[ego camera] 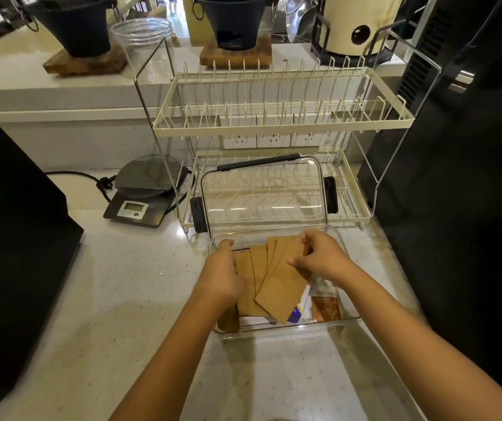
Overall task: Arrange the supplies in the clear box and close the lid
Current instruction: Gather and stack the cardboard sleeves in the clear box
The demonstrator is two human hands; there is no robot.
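Both hands, left hand (222, 276) and right hand (319, 256), grip fanned brown paper packets (277, 278) over the clear box (347, 322).

Warm, fairly bright indoor light, glare on the countertop (140, 287), wide-angle bending and blurred edges

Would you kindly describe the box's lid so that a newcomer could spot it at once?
Find the cream wire dish rack at the back of the pale counter. On its lower tier, just behind the clear box where both hands work, lies the lid. It is a flat, clear rectangle with black latches on its edges, unlike the bare wire around it.
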